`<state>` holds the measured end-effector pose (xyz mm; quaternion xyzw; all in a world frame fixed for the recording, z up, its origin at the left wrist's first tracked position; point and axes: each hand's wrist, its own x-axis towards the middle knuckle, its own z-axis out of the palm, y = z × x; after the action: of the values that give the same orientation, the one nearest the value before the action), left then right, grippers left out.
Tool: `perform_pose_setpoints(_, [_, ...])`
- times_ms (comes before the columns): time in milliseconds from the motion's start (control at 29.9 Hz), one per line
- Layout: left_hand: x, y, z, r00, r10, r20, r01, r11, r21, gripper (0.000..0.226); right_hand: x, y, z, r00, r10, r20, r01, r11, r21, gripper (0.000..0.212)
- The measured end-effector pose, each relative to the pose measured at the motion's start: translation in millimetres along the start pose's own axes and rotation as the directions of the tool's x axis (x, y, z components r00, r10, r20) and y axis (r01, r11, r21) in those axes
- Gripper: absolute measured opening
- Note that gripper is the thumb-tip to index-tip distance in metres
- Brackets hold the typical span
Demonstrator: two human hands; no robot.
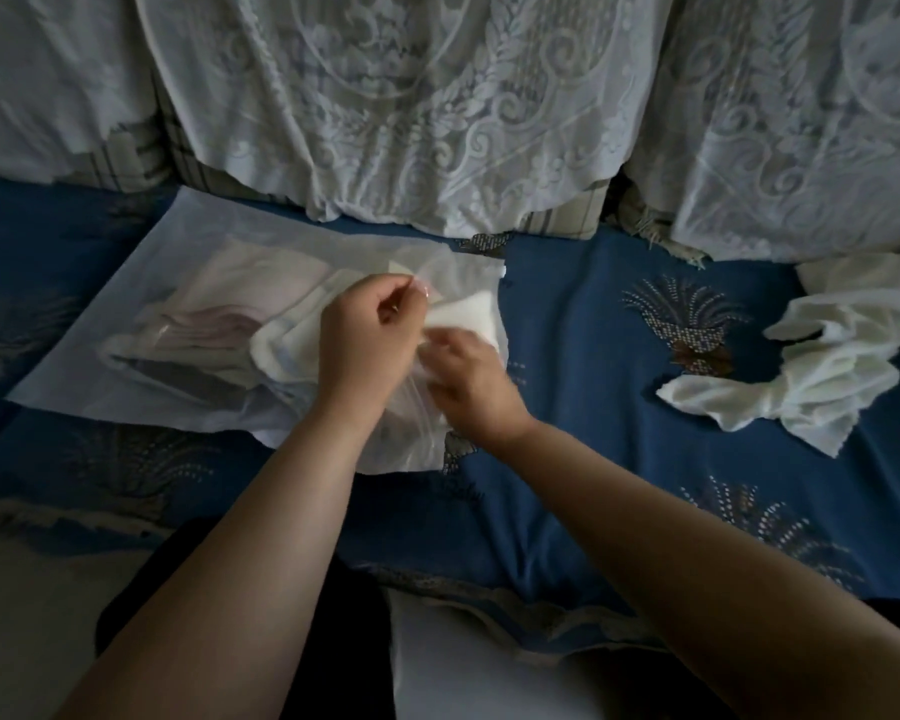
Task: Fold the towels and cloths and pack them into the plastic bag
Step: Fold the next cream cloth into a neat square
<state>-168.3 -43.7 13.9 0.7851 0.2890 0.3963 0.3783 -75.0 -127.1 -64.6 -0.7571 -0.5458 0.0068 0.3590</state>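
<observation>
On the blue patterned sofa cover [567, 314] we've got the plastic bag [141, 283] lying flat, folded cloths [214, 324] already stacked inside. Our left hand [370, 335] pinches the upper lip of the bag's mouth, lifting it, we reckon, to hold the opening wide. Our right hand [468, 381], blurred, closes on a folded white towel [468, 314] at that mouth, feeding it in. Well to the right, crumpled white cloths [801, 376] wait unfolded. No labels or writing we can read anywhere.
</observation>
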Motion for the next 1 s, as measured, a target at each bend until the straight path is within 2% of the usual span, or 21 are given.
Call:
perform_pose_setpoints(33, [0.1,-0.5,-4.0,1.000,-0.015,0.017,0.016,1.000,-0.018,0.019,4.0,-1.6,1.0,0.985,-0.034,0.168,0.041,0.998,-0.039,0.046])
perform_pose_setpoints(67, [-0.4,-1.5,-7.9,0.999,-0.026,0.033,0.026,1.000,-0.015,0.019,5.8,-3.4,0.4,0.957,-0.022,0.290,0.024,1.000,-0.005,0.046])
perform_pose_setpoints(100, [-0.9,-2.9,-11.7,0.999,-0.030,0.045,0.030,1.000,-0.001,0.019,6.1,-5.2,-2.6,0.943,0.052,0.327,-0.098,0.988,0.123,0.044])
perform_pose_setpoints(167, [-0.8,-6.7,-17.4,0.997,-0.045,0.058,0.044,0.999,0.021,0.018,6.6,-2.4,-10.4,0.928,0.272,0.254,-0.360,0.827,0.431,0.033])
perform_pose_setpoints(200, [-1.2,-8.7,-18.9,0.996,-0.057,0.069,0.055,0.998,0.026,0.016,4.6,2.0,-12.1,0.911,0.382,0.158,-0.408,0.774,0.483,0.023])
perform_pose_setpoints(234, [-2.1,-10.5,-19.8,0.994,-0.066,0.085,0.064,0.998,0.024,0.014,0.7,7.1,-13.6,0.890,0.452,0.062,-0.430,0.787,0.443,0.015])
perform_pose_setpoints(267, [-3.1,-12.8,-19.5,0.992,-0.075,0.102,0.073,0.997,0.019,0.015,-3.8,11.8,-13.2,0.869,0.492,0.051,-0.476,0.804,0.356,0.021])
perform_pose_setpoints(368, [-8.5,-16.2,-15.0,0.991,-0.015,0.131,0.010,0.999,0.038,0.020,-13.7,12.0,-5.4,0.843,0.468,0.266,-0.507,0.856,0.102,0.063])
perform_pose_setpoints(434, [-10.0,-15.7,-11.0,0.989,0.086,0.118,-0.094,0.994,0.062,0.021,-11.2,3.9,2.5,0.867,0.391,0.307,-0.420,0.907,0.030,0.068])
perform_pose_setpoints(501, [-8.8,-15.0,-8.7,0.986,0.104,0.133,-0.109,0.994,0.028,0.023,-1.7,-2.8,7.0,0.890,0.331,0.314,-0.321,0.943,-0.084,0.065])
perform_pose_setpoints(601, [-6.7,-12.7,-12.4,0.981,0.039,0.190,-0.033,0.999,-0.033,0.022,12.3,-1.4,5.2,0.891,0.283,0.356,-0.165,0.930,-0.328,0.066])
perform_pose_setpoints(668, [-5.5,-5.9,-18.7,0.975,-0.044,0.216,0.077,0.986,-0.146,0.021,20.0,5.1,3.3,0.858,0.284,0.427,-0.138,0.929,-0.342,0.077])
perform_pose_setpoints(735, [-1.3,-4.9,-25.1,0.953,-0.187,0.237,0.256,0.918,-0.302,0.025,28.3,5.3,10.0,0.828,0.251,0.502,-0.129,0.956,-0.265,0.085])
perform_pose_setpoints(802, [3.7,-11.1,-30.8,0.925,-0.278,0.260,0.368,0.827,-0.425,0.017,42.8,0.5,21.9,0.811,0.226,0.540,-0.112,0.966,-0.235,0.080])
perform_pose_setpoints(902, [4.8,-13.9,-36.7,0.856,-0.331,0.397,0.511,0.662,-0.548,0.018,72.6,-16.5,30.5,0.774,0.286,0.565,-0.205,0.957,-0.205,0.064])
perform_pose_setpoints(1002, [6.9,-16.5,-42.6,0.831,-0.333,0.445,0.556,0.529,-0.641,0.013,91.0,-26.9,41.5,0.751,0.238,0.616,-0.256,0.965,-0.060,0.053])
